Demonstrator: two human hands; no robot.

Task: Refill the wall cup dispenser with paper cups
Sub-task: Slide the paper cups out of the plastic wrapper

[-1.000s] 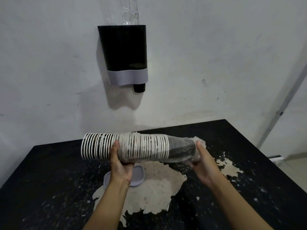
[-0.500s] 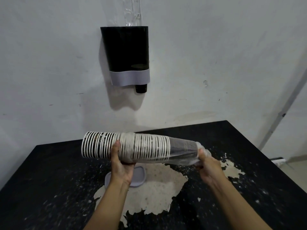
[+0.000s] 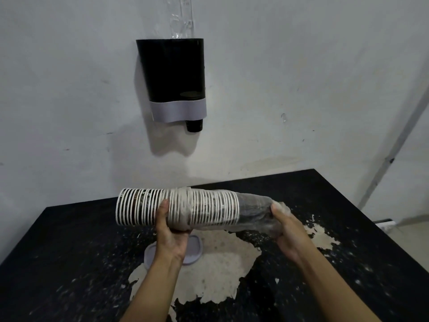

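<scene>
Black table point(image 3: 325, 194) peeling, against white wall point(image 3: 278, 66); left hand point(image 3: 171, 235) grips cup stack point(image 3: 204, 209); right hand point(image 3: 287, 233) pinches wrapper point(image 3: 255, 213).

We see dim, even light from above left: the dispenser point(image 3: 173, 79) casts a soft shadow down the wall point(image 3: 301, 66). Wide-angle distortion bends the edges; focus is slightly soft.

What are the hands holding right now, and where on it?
The left hand grips the cup stack near its middle; the right hand pinches the plastic sleeve at its narrow end.
</scene>
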